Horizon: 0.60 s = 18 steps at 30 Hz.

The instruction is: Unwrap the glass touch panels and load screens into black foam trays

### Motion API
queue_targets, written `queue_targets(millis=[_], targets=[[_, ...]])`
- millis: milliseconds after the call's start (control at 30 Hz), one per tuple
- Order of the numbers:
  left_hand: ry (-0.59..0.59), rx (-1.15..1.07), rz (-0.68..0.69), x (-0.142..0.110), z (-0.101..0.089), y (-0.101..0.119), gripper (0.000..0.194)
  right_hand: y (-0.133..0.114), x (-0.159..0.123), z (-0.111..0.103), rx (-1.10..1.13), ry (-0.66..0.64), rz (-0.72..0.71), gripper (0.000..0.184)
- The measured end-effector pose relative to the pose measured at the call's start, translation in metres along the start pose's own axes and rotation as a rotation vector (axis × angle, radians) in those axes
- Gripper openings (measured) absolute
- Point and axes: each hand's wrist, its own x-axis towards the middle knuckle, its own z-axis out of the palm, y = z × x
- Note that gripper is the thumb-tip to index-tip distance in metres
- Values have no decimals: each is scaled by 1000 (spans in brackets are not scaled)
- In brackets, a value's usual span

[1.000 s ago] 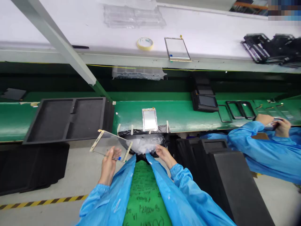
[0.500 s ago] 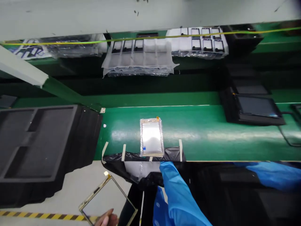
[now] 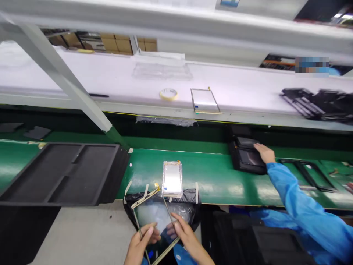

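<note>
A clear glass touch panel [image 3: 153,213] with a thin dark-and-gold border is held tilted in front of the bench edge. A gold flex tab sticks out at its top corner. My left hand [image 3: 143,241] grips the left side, with the thumb in front. On the right side, my right hand [image 3: 187,235] pinches the border, and some of its fingers show through the glass. Just beyond lies a stack of similar panels [image 3: 173,178] in clear film on the green bench [image 3: 209,187]. A black plastic bag [image 3: 190,195] hangs taped to the bench edge, partly behind the held panel.
Black foam trays [image 3: 82,165] are stacked at left. On the upper white shelf [image 3: 116,77] lie a tape roll [image 3: 168,94] and another panel [image 3: 205,101]. A co-worker's hand [image 3: 264,152] touches a black device [image 3: 249,158] at right. A slanted post [image 3: 66,81] stands at left.
My view has tilted up, showing the upper shelf. The panel has come up to the bench edge, and my right hand now grips it too. A co-worker's hand has appeared at the black device.
</note>
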Motion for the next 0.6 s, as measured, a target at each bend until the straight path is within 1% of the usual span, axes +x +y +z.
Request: queue_targets(millis=[67,100,133,200,267,300,367,400,433,500,533,600], targets=[[-90,-33,72,-7,22,29,63,-31,-25,6,-79,108,-95,61],[-145,-60,102,-13,32,44,62,-53,-33,4,-130,179,-147,64],[-201,-91,132,-19,40,59,62,-80,-38,-1,-172,253,-194,65],[-295,-139,184,-33,50,84,62,-148,-41,-23,-224,400,-296,65],[-345,-142,226,-44,49,97,60,-228,-33,-56,-278,518,-413,69],[-349,-130,238,-47,45,99,58,-270,-26,-75,-317,576,-473,69],[-314,-98,236,-48,32,93,54,-350,-3,-113,-461,716,-566,65],[-286,-87,222,-47,25,88,54,-386,11,-129,-551,799,-564,63],[-257,-80,202,-45,17,82,55,-419,26,-144,-632,851,-524,62],[-204,-75,156,-40,2,73,58,-471,57,-164,-735,922,-391,57],[-185,-72,139,-38,-5,70,60,-490,71,-170,-780,942,-327,54],[-154,-69,131,-36,-16,68,62,-514,95,-177,-862,967,-261,47]])
